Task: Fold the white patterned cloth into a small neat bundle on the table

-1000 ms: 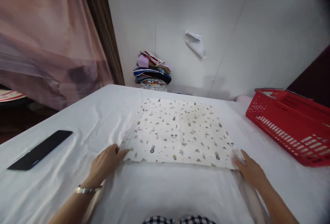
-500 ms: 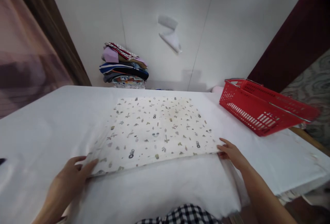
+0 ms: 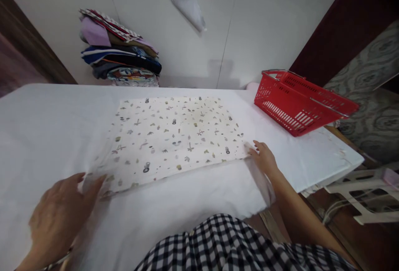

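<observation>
A white cloth (image 3: 174,138) printed with small plants and figures lies spread flat on the white-covered table in front of me. My left hand (image 3: 62,208) is at its near left corner, thumb and fingers closed around the edge and slightly blurred. At the near right corner, my right hand (image 3: 263,158) pinches the cloth's edge between thumb and fingers. A sheer, see-through flap (image 3: 261,183) hangs below the right hand towards the table's front edge; whether it is plastic or thin fabric I cannot tell.
Against the wall stands a stack of folded clothes (image 3: 121,50). A red plastic basket (image 3: 289,104) sits at the table's right side. Beyond the table's front right edge is a white plastic stool (image 3: 358,192). My checked garment (image 3: 224,242) touches the near edge.
The view has tilted down and turned right, so the cloth, clothes and basket appear further up and left. Both hands remain at the cloth's near corners.
</observation>
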A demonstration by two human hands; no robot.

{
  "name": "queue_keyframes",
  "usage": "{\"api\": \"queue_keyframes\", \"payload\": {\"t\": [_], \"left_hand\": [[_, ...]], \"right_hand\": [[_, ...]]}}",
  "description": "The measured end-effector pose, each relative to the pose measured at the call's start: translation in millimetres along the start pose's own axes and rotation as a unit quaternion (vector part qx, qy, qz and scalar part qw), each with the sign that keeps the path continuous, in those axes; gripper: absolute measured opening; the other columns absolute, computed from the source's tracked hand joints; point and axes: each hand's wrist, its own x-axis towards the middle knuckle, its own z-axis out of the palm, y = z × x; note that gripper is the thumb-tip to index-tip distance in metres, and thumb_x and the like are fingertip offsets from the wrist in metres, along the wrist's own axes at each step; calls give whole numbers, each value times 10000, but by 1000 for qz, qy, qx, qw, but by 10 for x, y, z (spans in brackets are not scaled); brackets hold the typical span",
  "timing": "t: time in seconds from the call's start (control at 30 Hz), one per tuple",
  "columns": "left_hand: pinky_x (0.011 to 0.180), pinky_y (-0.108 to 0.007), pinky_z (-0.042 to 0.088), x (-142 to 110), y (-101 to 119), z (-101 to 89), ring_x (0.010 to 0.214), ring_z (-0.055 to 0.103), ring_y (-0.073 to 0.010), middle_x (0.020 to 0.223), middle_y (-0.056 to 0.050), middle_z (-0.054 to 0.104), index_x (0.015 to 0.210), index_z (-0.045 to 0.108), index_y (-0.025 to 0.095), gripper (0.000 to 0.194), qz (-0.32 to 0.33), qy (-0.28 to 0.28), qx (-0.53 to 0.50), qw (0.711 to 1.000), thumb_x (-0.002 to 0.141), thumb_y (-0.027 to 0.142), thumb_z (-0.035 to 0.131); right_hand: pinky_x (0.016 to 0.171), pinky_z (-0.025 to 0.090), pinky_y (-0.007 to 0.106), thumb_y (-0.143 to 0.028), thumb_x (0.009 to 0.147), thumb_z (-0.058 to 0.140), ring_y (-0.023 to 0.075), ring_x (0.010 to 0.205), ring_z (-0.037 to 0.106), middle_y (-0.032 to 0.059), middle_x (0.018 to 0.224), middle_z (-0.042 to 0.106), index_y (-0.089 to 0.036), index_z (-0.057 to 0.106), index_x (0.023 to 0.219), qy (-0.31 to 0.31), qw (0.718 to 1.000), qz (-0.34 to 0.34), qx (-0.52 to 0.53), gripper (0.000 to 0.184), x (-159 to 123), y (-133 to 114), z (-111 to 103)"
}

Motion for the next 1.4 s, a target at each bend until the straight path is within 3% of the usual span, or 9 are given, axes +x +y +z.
{"api": "queue_keyframes", "payload": {"t": [0.13,0.27,0.43,0.63,0.97,1.23,1.4], "left_hand": [[989,-459,442,-107,624,-123,1121,544,-311,1168,-117,604,1113,569,194,514,167,76,-77,980,884,586,327],[980,-412,448,-164,1098,32,1097,563,-263,1139,-104,631,1091,613,202,395,324,8,-136,936,913,486,402],[921,-422,457,-161,1465,160,1084,556,-260,1149,-114,625,1113,637,195,337,418,-48,-134,897,934,386,424],[838,-386,466,-134,1642,214,973,572,-233,1039,-102,644,1012,669,187,309,430,-58,-129,892,949,325,399],[821,-381,472,-181,1662,256,930,575,-219,979,-84,662,978,660,164,310,408,-23,-149,901,965,303,383],[807,-384,483,-206,1748,328,993,574,-238,1105,-109,626,1122,570,169,245,424,12,-122,897,907,269,508],[809,-364,474,-221,1884,365,1008,563,-223,1111,-96,612,1004,555,170,126,444,21,-123,887,883,189,525]], "right_hand": [[894,484,426,-372,911,458,254,1054,568,104,1132,628,-209,645,1126,24,990,-130,43,328,-136,-182,14],[912,471,428,-339,910,507,239,1036,572,74,1080,662,-244,682,1033,-38,965,-250,75,234,-203,-442,112],[924,445,429,-309,931,494,236,1041,558,70,1109,660,-241,695,1048,-97,933,-342,55,242,-170,-715,234],[899,455,443,-311,935,487,244,1013,555,75,1089,666,-247,711,1056,-133,916,-377,40,263,-75,-937,360],[899,451,430,-264,934,457,250,1003,560,87,1092,668,-205,648,1126,-97,921,-372,55,277,-94,-1009,504],[852,440,401,-247,934,460,238,948,550,97,1056,654,-201,635,994,-85,895,-433,57,191,-76,-1252,690],[809,441,377,-281,960,431,227,890,538,107,958,650,-183,628,918,-71,888,-445,87,224,-120,-1282,752]]}}
